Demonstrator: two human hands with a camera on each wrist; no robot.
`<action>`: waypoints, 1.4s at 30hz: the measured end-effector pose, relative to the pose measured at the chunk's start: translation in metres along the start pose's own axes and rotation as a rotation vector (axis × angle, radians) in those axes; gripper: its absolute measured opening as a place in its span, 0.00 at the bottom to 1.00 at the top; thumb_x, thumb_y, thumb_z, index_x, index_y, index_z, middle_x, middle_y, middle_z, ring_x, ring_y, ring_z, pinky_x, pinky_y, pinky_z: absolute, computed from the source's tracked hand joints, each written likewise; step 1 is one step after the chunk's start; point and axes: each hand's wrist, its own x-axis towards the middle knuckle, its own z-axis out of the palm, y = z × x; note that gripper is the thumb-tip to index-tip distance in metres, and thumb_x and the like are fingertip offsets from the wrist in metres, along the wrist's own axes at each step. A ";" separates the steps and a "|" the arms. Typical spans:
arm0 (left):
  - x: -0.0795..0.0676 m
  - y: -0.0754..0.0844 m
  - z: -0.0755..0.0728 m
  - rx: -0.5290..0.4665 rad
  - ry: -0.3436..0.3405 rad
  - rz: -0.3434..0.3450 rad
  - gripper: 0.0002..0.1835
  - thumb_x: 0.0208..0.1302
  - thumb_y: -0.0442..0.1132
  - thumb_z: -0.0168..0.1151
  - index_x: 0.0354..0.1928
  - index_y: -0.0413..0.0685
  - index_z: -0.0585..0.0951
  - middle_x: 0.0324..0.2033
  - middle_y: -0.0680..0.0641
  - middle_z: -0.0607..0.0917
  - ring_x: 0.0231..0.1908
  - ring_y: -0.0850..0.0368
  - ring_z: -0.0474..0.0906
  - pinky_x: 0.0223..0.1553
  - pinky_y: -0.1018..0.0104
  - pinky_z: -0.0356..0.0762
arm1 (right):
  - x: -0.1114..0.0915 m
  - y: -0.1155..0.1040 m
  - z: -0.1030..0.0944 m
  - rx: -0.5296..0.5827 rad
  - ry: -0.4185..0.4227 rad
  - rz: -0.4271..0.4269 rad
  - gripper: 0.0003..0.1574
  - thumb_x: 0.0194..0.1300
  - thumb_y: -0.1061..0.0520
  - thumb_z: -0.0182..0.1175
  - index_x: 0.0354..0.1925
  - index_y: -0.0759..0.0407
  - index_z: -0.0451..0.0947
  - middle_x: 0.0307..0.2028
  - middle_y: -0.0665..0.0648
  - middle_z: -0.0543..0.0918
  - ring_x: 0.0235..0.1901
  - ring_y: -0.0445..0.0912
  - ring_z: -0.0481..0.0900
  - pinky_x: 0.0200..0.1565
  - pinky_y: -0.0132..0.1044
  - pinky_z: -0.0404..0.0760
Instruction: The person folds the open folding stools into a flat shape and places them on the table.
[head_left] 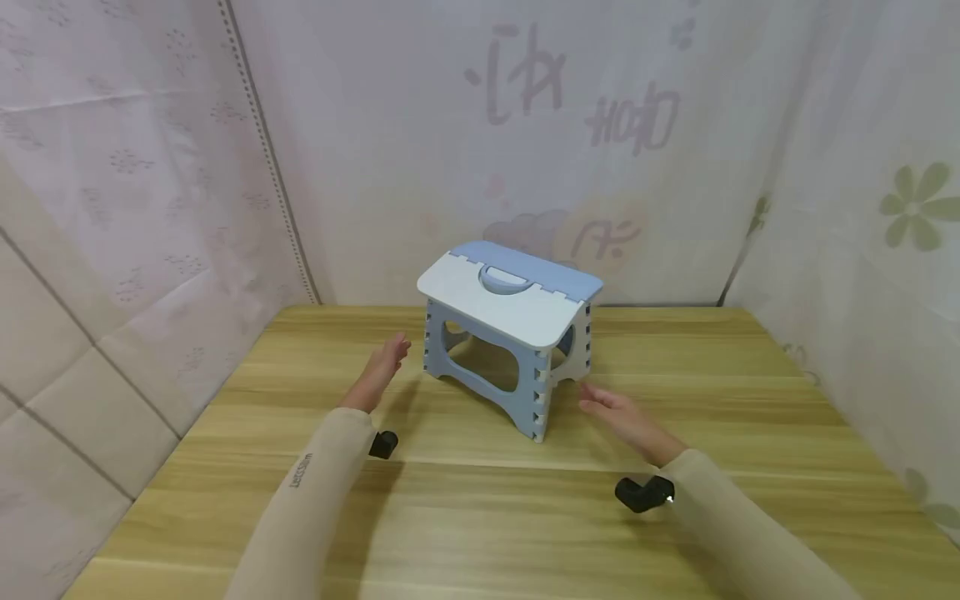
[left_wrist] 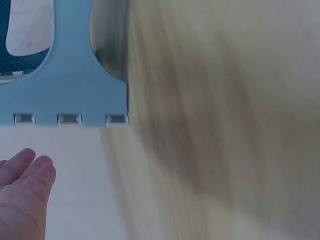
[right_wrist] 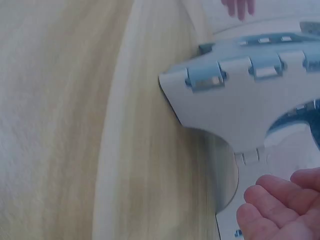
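Observation:
A blue and white folding step stool (head_left: pixel 498 308) stands unfolded on the wooden table, its top set at an angle to the table's edges. A half-round carry handle (head_left: pixel 505 280) lies in the middle of the top. My left hand (head_left: pixel 381 369) is held just left of the stool with fingers straight, a gap between it and the legs. On the other side, my right hand (head_left: pixel 626 422) reaches toward the white end legs, fingers extended and loosely bent. In the right wrist view its fingertips (right_wrist: pixel 270 202) overlap the white leg panel. Neither hand grips anything.
The wooden table (head_left: pixel 480 517) has pale patterned cloth (head_left: pixel 390 150) hanging behind it and at both sides. A black wrist camera (head_left: pixel 645 493) is strapped under the right sleeve, and another black piece (head_left: pixel 383 444) shows at the left wrist.

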 end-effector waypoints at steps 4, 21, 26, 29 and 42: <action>0.006 0.003 0.006 0.016 -0.030 0.019 0.39 0.77 0.59 0.24 0.75 0.35 0.43 0.75 0.34 0.46 0.74 0.39 0.40 0.73 0.48 0.41 | -0.001 -0.005 0.007 0.011 -0.002 -0.017 0.38 0.76 0.54 0.48 0.70 0.78 0.48 0.70 0.75 0.54 0.69 0.68 0.52 0.67 0.60 0.55; 0.025 0.010 0.027 -0.024 0.038 0.040 0.36 0.76 0.56 0.23 0.74 0.36 0.53 0.73 0.34 0.54 0.73 0.39 0.46 0.71 0.42 0.36 | 0.013 -0.016 0.033 0.024 -0.048 -0.058 0.37 0.75 0.57 0.50 0.69 0.78 0.48 0.70 0.74 0.51 0.70 0.66 0.50 0.68 0.58 0.55; 0.019 0.005 0.032 -0.050 0.044 0.047 0.34 0.76 0.54 0.27 0.73 0.37 0.56 0.73 0.36 0.56 0.73 0.39 0.47 0.71 0.40 0.35 | 0.018 -0.010 0.038 0.004 -0.017 -0.055 0.40 0.74 0.58 0.50 0.70 0.78 0.42 0.70 0.75 0.49 0.70 0.65 0.51 0.68 0.57 0.56; 0.014 0.002 0.035 -0.056 0.042 0.053 0.33 0.77 0.52 0.29 0.74 0.35 0.53 0.73 0.35 0.54 0.73 0.38 0.48 0.71 0.40 0.35 | 0.020 -0.007 0.038 -0.012 0.015 -0.042 0.42 0.74 0.56 0.50 0.71 0.77 0.42 0.70 0.75 0.52 0.70 0.64 0.53 0.67 0.56 0.58; -0.015 -0.004 0.044 -0.041 0.074 0.131 0.26 0.72 0.40 0.45 0.63 0.25 0.68 0.65 0.32 0.69 0.63 0.34 0.67 0.69 0.39 0.48 | 0.024 0.008 0.020 0.044 0.106 -0.010 0.35 0.71 0.54 0.54 0.65 0.77 0.61 0.59 0.75 0.73 0.57 0.61 0.74 0.56 0.49 0.74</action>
